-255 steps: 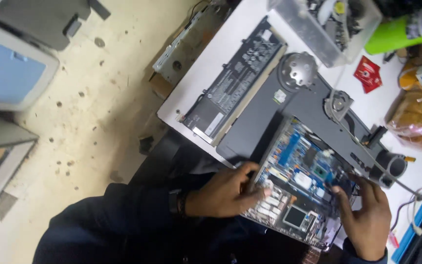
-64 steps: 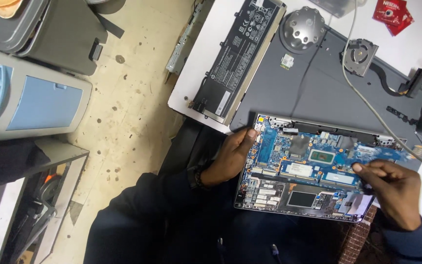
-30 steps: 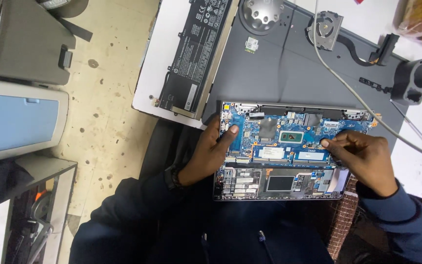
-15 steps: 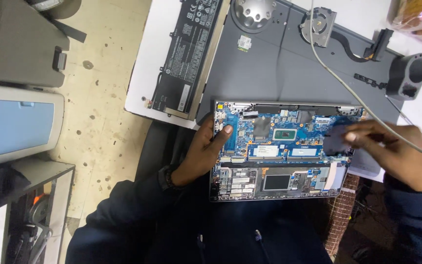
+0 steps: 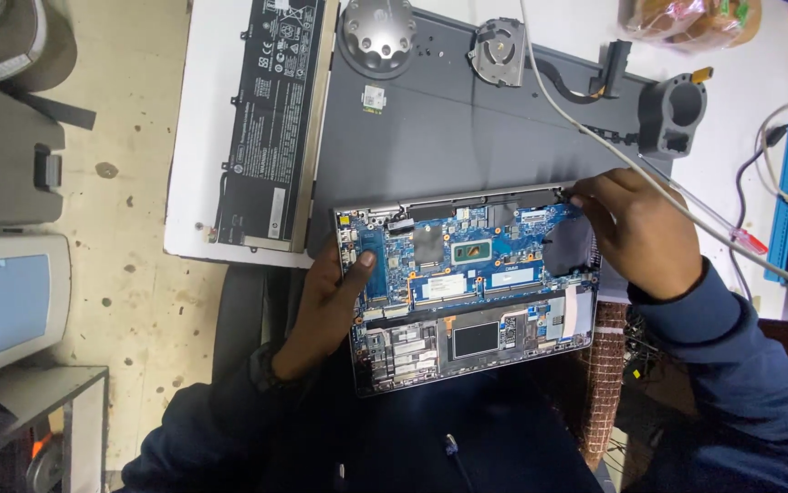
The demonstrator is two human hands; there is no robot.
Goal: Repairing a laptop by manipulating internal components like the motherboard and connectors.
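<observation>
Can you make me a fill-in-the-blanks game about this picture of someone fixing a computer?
1. The left hand holds the opened laptop by its ____ edge.
2. The circuit board inside is mostly ____.
3. The right hand touches the laptop's top ____ corner.
4. The long black battery lies on the ____ table.

Missing words: left; blue; right; white

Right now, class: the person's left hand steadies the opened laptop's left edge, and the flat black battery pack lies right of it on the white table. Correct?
Not quite. In the head view the battery pack lies up and left of the laptop; the left hand does grip its left edge.
</observation>
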